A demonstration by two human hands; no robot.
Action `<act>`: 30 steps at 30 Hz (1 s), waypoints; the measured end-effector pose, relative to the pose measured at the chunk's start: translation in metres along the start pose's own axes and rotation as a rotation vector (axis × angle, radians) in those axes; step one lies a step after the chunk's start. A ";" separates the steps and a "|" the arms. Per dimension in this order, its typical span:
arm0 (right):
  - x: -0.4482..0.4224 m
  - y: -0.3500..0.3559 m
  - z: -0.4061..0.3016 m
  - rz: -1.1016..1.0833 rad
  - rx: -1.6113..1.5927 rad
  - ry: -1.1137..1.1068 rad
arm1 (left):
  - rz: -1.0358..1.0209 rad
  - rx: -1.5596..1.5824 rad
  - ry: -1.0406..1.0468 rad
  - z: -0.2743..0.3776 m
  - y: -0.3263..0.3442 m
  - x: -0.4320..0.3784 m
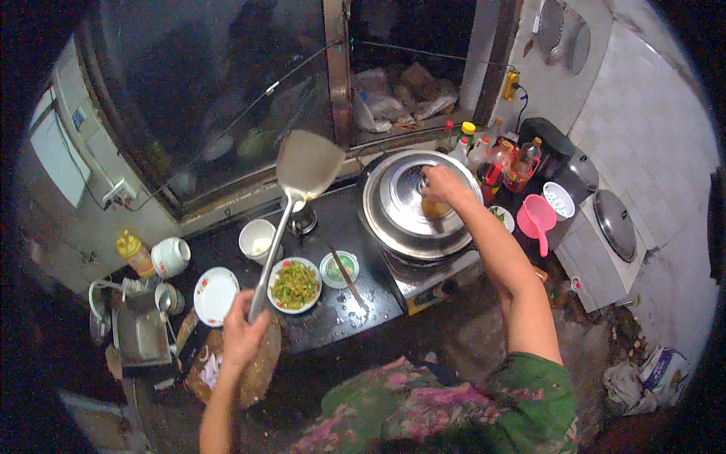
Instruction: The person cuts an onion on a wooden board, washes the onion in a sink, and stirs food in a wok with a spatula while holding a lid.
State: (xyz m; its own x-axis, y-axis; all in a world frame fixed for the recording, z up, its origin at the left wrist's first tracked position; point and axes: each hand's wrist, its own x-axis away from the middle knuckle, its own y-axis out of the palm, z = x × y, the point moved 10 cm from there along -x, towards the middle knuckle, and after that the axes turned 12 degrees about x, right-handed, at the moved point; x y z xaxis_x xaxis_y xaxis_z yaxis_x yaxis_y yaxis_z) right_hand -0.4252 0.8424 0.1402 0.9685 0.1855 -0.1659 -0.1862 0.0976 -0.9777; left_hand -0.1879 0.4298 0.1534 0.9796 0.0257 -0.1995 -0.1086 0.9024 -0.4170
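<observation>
My left hand (244,329) grips the handle of a metal wok spatula (309,164), its broad blade raised toward the window. Over the stove, my right hand (445,184) has its fingers around the knob of a shiny metal lid (400,196). That lid sits on a wide wok (377,227); what is inside is hidden. Below the spatula, a bowl of chopped green food (295,285) stands on the black counter (334,323). Beside it is a small green-and-white dish (339,269) with chopsticks (347,278) across it. Under my left wrist lies a round cutting board (261,363) with sliced onion (211,370).
An empty plate (216,296), a white bowl (258,238) and a sink (142,335) are on the left. Several sauce bottles (502,159) crowd behind the wok's right side. A pink ladle (536,215) and white strainer (558,200) lie farther right, near a dark lid (614,224).
</observation>
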 end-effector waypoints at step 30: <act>0.190 -0.006 0.266 0.446 -1.783 0.346 | -0.790 -0.949 0.089 0.146 0.251 -0.159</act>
State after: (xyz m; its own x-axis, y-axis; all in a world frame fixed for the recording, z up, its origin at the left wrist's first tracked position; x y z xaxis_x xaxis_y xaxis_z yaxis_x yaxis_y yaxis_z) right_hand -0.2839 1.1375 0.1494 0.9323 -0.2968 -0.2065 -0.2539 -0.9440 0.2107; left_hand -0.3460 0.7151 0.2098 0.8213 -0.4470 0.3543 0.3904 -0.0125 -0.9206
